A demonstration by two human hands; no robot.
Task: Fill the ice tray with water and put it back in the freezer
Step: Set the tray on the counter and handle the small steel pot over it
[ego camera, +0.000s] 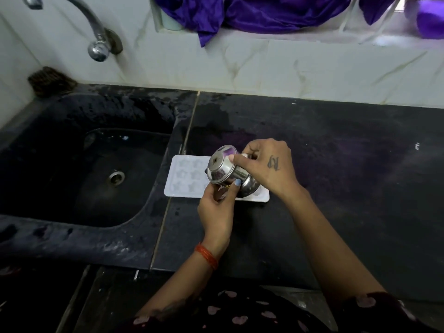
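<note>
A white ice tray (185, 179) with star-shaped moulds lies flat on the black counter, just right of the sink. Above its right half I hold a small steel cup (222, 173) tipped on its side, base toward the camera. My right hand (269, 169) grips the cup from the right, fingers over its top. My left hand (216, 207) holds it from below, thumb on the lower rim. The tray's right half is hidden under the cup and hands. Water in the moulds cannot be made out.
A black sink (96, 174) with a drain lies to the left, a steel tap (96, 42) above it on the white tiled wall. A scrubbing brush (50, 80) sits at the sink's back corner. Purple cloth (264, 13) hangs on the ledge. The black counter (348, 176) stretches right.
</note>
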